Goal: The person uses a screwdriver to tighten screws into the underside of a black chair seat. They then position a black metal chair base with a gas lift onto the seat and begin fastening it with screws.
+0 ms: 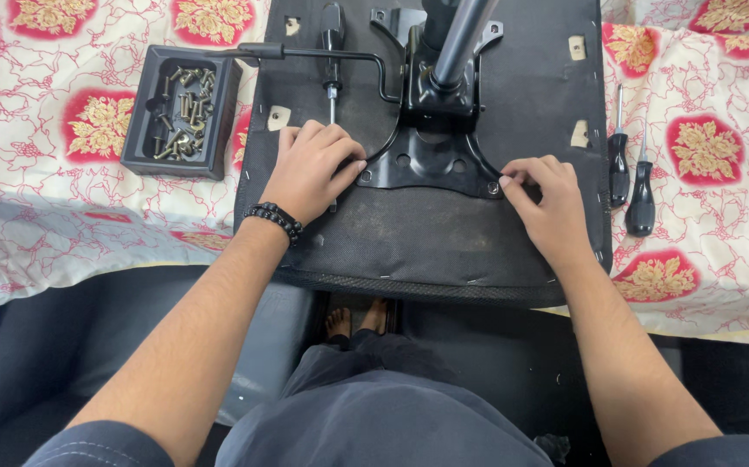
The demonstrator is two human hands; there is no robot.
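An upturned black office-chair seat (426, 233) lies on the table with a black metal mechanism plate (431, 156) and gas-lift column (457, 35) on it. My left hand (310, 169), with a black bead bracelet at the wrist, rests curled at the plate's near left corner, fingertips touching it. At the plate's near right corner, the fingertips of my right hand (547, 199) are pinched around a small screw (494, 187). A black-handled screwdriver (332, 52) lies on the seat just beyond my left hand.
A black tray (137, 130) with several brass screws sits left of the seat. Two black screwdrivers (630, 177) lie to the right on the red-and-white floral cloth (46, 173). A lever rod (323, 54) runs from the mechanism. My knees and bare feet show below.
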